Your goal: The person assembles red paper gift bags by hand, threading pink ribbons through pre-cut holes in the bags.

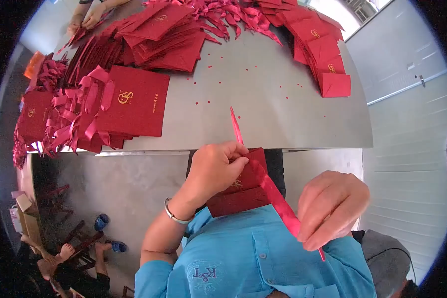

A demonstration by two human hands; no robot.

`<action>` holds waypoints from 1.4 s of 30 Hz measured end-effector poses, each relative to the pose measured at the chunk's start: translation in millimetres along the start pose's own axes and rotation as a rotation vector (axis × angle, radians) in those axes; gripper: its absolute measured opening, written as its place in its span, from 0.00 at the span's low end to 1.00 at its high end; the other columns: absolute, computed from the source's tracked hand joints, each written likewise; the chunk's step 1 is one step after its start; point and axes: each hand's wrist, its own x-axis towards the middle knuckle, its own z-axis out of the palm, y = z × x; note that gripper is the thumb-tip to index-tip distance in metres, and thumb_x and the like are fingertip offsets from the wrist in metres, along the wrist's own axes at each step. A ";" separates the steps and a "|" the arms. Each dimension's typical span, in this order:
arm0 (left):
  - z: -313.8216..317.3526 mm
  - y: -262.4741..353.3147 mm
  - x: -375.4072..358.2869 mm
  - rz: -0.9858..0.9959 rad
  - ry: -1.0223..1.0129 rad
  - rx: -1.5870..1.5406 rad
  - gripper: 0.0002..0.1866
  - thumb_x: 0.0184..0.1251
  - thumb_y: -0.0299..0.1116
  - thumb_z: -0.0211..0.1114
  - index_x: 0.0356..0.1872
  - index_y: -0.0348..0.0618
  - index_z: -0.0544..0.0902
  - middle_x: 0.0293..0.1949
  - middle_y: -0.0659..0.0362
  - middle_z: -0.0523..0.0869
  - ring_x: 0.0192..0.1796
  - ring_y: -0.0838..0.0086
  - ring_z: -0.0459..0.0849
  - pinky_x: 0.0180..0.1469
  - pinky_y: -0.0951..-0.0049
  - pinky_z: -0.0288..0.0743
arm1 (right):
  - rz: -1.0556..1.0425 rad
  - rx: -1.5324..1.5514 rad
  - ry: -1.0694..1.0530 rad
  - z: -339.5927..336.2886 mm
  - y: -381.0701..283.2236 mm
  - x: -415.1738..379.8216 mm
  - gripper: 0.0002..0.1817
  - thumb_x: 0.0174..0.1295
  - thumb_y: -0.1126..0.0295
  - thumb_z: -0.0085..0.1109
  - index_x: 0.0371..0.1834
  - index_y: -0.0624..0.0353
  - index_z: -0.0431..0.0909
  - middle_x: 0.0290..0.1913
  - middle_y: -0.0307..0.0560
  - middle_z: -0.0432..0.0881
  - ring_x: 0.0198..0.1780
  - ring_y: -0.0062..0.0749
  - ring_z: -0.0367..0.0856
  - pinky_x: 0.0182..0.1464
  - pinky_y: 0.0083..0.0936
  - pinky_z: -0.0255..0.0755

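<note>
A small red bag [241, 191] with a gold mark rests against the blue shirt, below the table's front edge. My left hand [218, 169], with a bracelet at the wrist, pinches a pink ribbon [278, 201] at the top of the bag. One end of the ribbon points up over the table; the other runs down to the right. My right hand [333, 208] is closed on that lower part, with a short tip showing beneath the fingers. The ribbon between the hands is stretched fairly straight.
Red bags with ribbons [134, 102] are stacked at the table's left, more red bags [328, 59] at the right. Loose ribbons [233, 15] lie at the back. Small red dots dot the grey table [263, 124]. Another person's hands [89, 20] are at the back left; a seated person is lower left.
</note>
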 end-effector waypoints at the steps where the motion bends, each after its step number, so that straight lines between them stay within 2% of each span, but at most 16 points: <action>1: -0.3 2.6 0.0 0.018 0.014 0.022 0.09 0.58 0.27 0.66 0.39 0.36 0.84 0.26 0.57 0.87 0.29 0.83 0.82 0.33 0.77 0.76 | 0.012 0.030 -0.023 -0.7 0.1 1.9 0.04 0.51 0.78 0.70 0.30 0.63 0.87 0.30 0.48 0.85 0.27 0.30 0.80 0.24 0.21 0.73; 8: 1.2 1.4 1.2 -0.008 -0.033 0.068 0.08 0.57 0.27 0.66 0.37 0.37 0.84 0.28 0.55 0.88 0.29 0.79 0.84 0.33 0.75 0.77 | 0.108 0.016 0.052 9.7 4.1 7.6 0.07 0.46 0.74 0.75 0.27 0.62 0.85 0.27 0.46 0.85 0.24 0.32 0.80 0.23 0.22 0.73; 13: 6.9 -4.9 -0.2 0.004 -0.023 0.125 0.09 0.56 0.30 0.65 0.38 0.39 0.84 0.27 0.54 0.87 0.29 0.76 0.85 0.34 0.73 0.78 | 0.242 -0.169 0.299 14.0 9.8 7.8 0.16 0.36 0.62 0.79 0.23 0.58 0.83 0.23 0.42 0.83 0.22 0.29 0.78 0.22 0.21 0.68; 16: 6.0 -5.3 1.8 0.060 0.001 0.174 0.10 0.55 0.32 0.65 0.38 0.42 0.84 0.29 0.53 0.87 0.30 0.71 0.87 0.35 0.71 0.79 | 0.266 -0.126 0.364 11.4 12.2 8.7 0.16 0.36 0.62 0.80 0.20 0.57 0.81 0.22 0.42 0.82 0.22 0.29 0.77 0.23 0.22 0.66; 19: -1.2 6.1 4.0 0.067 -0.002 0.162 0.10 0.55 0.32 0.65 0.38 0.43 0.85 0.31 0.53 0.87 0.34 0.66 0.88 0.38 0.69 0.80 | 0.127 -0.105 0.423 7.1 19.5 18.4 0.17 0.36 0.62 0.80 0.18 0.56 0.79 0.22 0.43 0.82 0.23 0.32 0.77 0.24 0.22 0.67; 20: -1.7 8.3 5.9 0.076 -0.020 0.158 0.10 0.56 0.33 0.65 0.38 0.43 0.85 0.31 0.52 0.87 0.35 0.64 0.87 0.39 0.68 0.80 | 0.155 -0.016 0.464 9.3 17.6 16.4 0.18 0.37 0.62 0.80 0.21 0.57 0.78 0.22 0.46 0.82 0.23 0.34 0.77 0.22 0.23 0.67; 22: -3.7 6.3 8.9 0.126 -0.026 0.175 0.11 0.56 0.35 0.64 0.38 0.43 0.85 0.32 0.51 0.87 0.36 0.61 0.87 0.40 0.65 0.79 | 0.137 0.267 0.258 -10.6 20.1 10.9 0.14 0.38 0.78 0.78 0.22 0.63 0.77 0.25 0.53 0.83 0.24 0.39 0.80 0.30 0.32 0.75; 24: -8.7 5.8 9.9 0.119 -0.029 0.200 0.11 0.55 0.36 0.63 0.37 0.43 0.84 0.32 0.51 0.87 0.36 0.57 0.86 0.41 0.61 0.79 | 0.076 0.242 0.487 5.6 28.4 8.5 0.14 0.40 0.76 0.78 0.24 0.65 0.77 0.24 0.55 0.82 0.21 0.39 0.80 0.27 0.32 0.75; 27: -4.7 4.1 10.6 0.085 -0.021 0.193 0.10 0.52 0.34 0.63 0.34 0.43 0.84 0.31 0.51 0.86 0.37 0.55 0.85 0.40 0.58 0.77 | 0.130 0.227 0.377 3.2 40.7 9.0 0.11 0.44 0.77 0.74 0.28 0.65 0.79 0.27 0.53 0.83 0.23 0.38 0.81 0.27 0.29 0.75; 29: -2.2 1.6 7.8 0.072 0.027 0.190 0.10 0.51 0.34 0.63 0.34 0.43 0.84 0.31 0.51 0.86 0.37 0.55 0.84 0.40 0.58 0.77 | 0.123 -0.029 0.425 8.7 46.2 10.1 0.18 0.52 0.64 0.73 0.24 0.61 0.70 0.21 0.42 0.75 0.21 0.25 0.71 0.22 0.21 0.67; 30: -2.1 2.3 6.8 0.089 0.017 0.179 0.09 0.51 0.34 0.63 0.33 0.43 0.84 0.30 0.51 0.85 0.37 0.54 0.84 0.39 0.58 0.77 | 0.117 -0.012 0.407 9.6 47.4 8.4 0.18 0.52 0.64 0.73 0.24 0.61 0.70 0.21 0.42 0.75 0.21 0.25 0.71 0.22 0.21 0.67; 32: -5.7 0.8 6.6 0.080 0.031 0.172 0.10 0.51 0.34 0.63 0.33 0.43 0.84 0.30 0.51 0.86 0.37 0.55 0.84 0.39 0.58 0.77 | 0.341 -0.214 0.383 10.0 51.1 5.0 0.13 0.52 0.71 0.70 0.24 0.61 0.72 0.23 0.42 0.75 0.26 0.25 0.72 0.26 0.20 0.67; 38: -3.7 4.6 5.9 0.064 0.045 0.225 0.11 0.52 0.36 0.65 0.35 0.44 0.83 0.30 0.50 0.85 0.37 0.54 0.84 0.39 0.57 0.76 | 0.368 -0.508 0.277 6.2 66.2 -2.1 0.05 0.50 0.81 0.61 0.27 0.63 0.75 0.28 0.43 0.75 0.30 0.27 0.71 0.32 0.19 0.67; 39: -3.2 5.0 6.3 0.065 0.052 0.250 0.11 0.52 0.37 0.66 0.35 0.44 0.83 0.30 0.50 0.85 0.37 0.53 0.84 0.39 0.56 0.76 | 0.364 -0.499 0.267 4.6 66.4 -7.0 0.05 0.50 0.81 0.61 0.27 0.63 0.75 0.28 0.43 0.75 0.30 0.27 0.71 0.32 0.19 0.67; 41: -3.1 5.4 8.2 0.057 0.048 0.240 0.10 0.52 0.37 0.66 0.34 0.44 0.83 0.30 0.50 0.85 0.37 0.53 0.83 0.39 0.56 0.76 | 0.443 -0.213 0.500 0.4 63.7 -16.8 0.05 0.48 0.83 0.59 0.28 0.64 0.76 0.28 0.43 0.75 0.30 0.27 0.72 0.32 0.21 0.68; 42: -3.0 5.5 8.9 0.058 0.035 0.231 0.10 0.52 0.36 0.66 0.34 0.44 0.83 0.30 0.49 0.84 0.38 0.52 0.83 0.39 0.55 0.75 | 0.443 -0.208 0.497 -4.8 64.1 -19.1 0.05 0.48 0.83 0.59 0.28 0.64 0.76 0.28 0.43 0.75 0.30 0.27 0.72 0.32 0.21 0.68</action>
